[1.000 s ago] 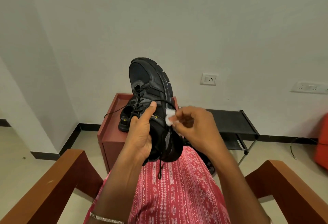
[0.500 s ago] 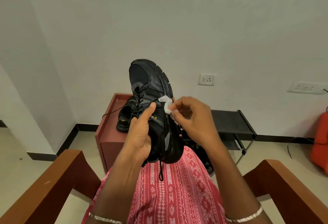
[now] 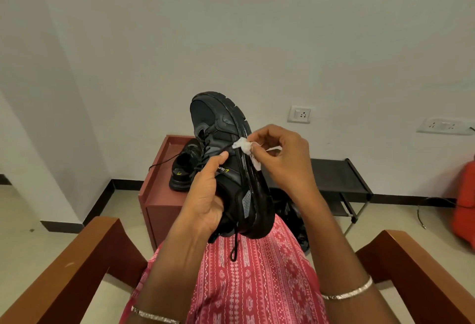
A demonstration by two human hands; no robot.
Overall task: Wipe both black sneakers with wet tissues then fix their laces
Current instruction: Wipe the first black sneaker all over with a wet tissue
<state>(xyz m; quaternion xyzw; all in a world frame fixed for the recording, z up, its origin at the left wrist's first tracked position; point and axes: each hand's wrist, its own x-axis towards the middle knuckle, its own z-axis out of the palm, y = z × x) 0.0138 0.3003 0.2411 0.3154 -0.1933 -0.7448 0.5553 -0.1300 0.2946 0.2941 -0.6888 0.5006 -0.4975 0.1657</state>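
Note:
My left hand (image 3: 205,192) grips a black sneaker (image 3: 226,131) by its heel and side, toe pointing up, sole edge turned to the right. Its lace end (image 3: 234,249) dangles over my lap. My right hand (image 3: 280,156) pinches a small white wet tissue (image 3: 244,147) and presses it against the sole's side edge around the midfoot. The second black sneaker (image 3: 183,172) stands on a reddish-brown low table (image 3: 154,190) behind, partly hidden by my left hand, with a loose lace trailing left.
I sit in a chair with wooden armrests at the left (image 3: 69,267) and right (image 3: 416,272). A black metal rack (image 3: 339,180) stands against the wall on the right, a dark bag (image 3: 293,210) on the floor before it, and an orange object (image 3: 465,200) at far right.
My right hand has slid the tissue upward along the sole's side edge, from near the heel side toward the midfoot. The left hand keeps the same grip on the sneaker.

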